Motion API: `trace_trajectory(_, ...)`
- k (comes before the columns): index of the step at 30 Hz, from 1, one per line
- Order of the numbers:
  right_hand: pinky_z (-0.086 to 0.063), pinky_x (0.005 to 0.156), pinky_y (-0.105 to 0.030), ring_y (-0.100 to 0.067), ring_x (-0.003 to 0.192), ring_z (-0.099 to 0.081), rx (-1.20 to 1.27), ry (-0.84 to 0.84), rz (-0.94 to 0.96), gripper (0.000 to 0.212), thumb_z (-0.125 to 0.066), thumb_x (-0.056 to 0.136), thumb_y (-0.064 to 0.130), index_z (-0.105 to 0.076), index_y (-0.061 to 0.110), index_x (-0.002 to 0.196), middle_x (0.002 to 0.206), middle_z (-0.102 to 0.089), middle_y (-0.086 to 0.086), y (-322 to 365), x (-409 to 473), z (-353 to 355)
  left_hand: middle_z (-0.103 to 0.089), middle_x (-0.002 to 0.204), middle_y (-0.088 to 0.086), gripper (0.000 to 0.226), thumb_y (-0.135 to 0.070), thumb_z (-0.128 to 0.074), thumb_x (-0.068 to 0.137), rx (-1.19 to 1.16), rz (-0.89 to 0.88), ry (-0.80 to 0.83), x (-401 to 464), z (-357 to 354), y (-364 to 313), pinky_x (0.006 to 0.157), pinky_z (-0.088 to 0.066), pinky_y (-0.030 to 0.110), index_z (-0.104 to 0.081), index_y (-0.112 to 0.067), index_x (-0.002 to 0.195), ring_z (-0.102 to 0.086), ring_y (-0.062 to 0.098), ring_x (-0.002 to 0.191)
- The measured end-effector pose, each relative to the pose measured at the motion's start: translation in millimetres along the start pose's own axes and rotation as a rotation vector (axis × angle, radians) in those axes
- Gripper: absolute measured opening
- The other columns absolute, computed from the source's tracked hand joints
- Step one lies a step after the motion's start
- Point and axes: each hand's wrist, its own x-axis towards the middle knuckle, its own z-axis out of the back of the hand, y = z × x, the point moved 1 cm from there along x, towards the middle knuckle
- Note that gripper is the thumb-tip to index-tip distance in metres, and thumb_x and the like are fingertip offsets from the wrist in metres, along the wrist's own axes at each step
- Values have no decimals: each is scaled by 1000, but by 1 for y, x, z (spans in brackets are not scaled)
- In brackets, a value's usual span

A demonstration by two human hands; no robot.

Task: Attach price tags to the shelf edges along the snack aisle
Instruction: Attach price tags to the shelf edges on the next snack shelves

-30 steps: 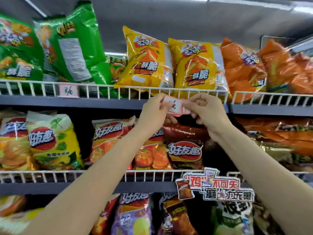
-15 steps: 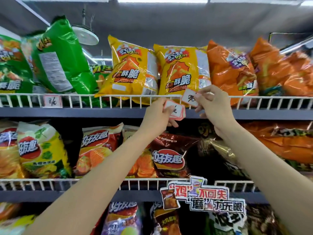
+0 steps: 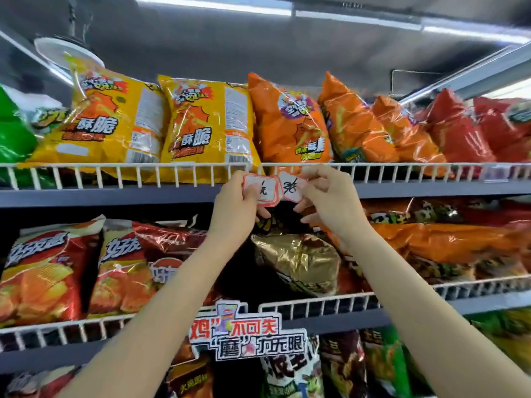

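Left hand (image 3: pixel 238 202) pinching a tag stack (image 3: pixel 260 188), right hand (image 3: pixel 324 196) pinching one tag (image 3: pixel 291 189), both just before the top shelf edge (image 3: pixel 115 193). Risks: loose tag slipping through the wire rail (image 3: pixel 143 175); stack fanning out under a light pinch. Rail holding back yellow bags (image 3: pixel 201 130) and orange bags (image 3: pixel 290 122).

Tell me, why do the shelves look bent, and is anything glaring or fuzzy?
Head view: the wide lens bows the white wire rail; ceiling strip lights glare, and shine flares on the gold foil bag; the tags held by the left hand and right hand look slightly soft.
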Motion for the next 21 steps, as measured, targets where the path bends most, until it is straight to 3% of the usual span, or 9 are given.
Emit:
trace_trajectory(3,-59,54,-40,-14,58,-64,3,36,-11,11,-52,94,10,-59,19,94,70,-61,-3,-13,7,37,-65,76,7,14,-14,-36,99,42,26,-24,1,-42,-12,60,-49,37,-49,-12,103,-62,17,59)
trace_trajectory(8,-58,51,-33,-20,63,-66,-41,129,-25,9,-50,94,8,-56,12,100,77,-62,-10,-36,22,90,-62,87,18,17,-13,-35,98,129,128,-63,0,-96,-25,65,-49,39,-47,-6,108,-57,15,54)
trace_trajectory(12,-58,53,-35,-20,62,-67,-14,122,-17,8,-50,95,11,-57,14,97,80,-63,-8,-46,25,121,-61,86,15,13,-12,-36,98,148,145,-75,-2,-125,-38,56,-44,30,-47,-7,103,-57,11,53)
trace_trajectory(15,-58,53,-35,-18,60,-65,19,78,3,8,-50,95,11,-57,13,95,71,-62,-2,-49,26,142,-60,81,4,26,-14,-35,99,171,118,-65,1,-145,-56,51,-46,25,-44,-6,122,-60,9,58)
trace_trajectory(18,-56,51,-31,-16,59,-64,35,54,-12,6,-51,94,10,-57,12,94,71,-61,-5,-54,22,162,-56,80,1,26,-14,-34,99,176,93,-29,3,-164,-69,62,-53,35,-42,-9,124,-65,17,67)
trace_trajectory(21,-56,52,-29,-14,58,-63,30,40,-38,7,-53,94,10,-58,14,91,75,-61,-5,-61,17,179,-60,92,17,18,-14,-34,98,153,97,24,-1,-185,-76,67,-52,44,-46,-4,107,-66,31,79)
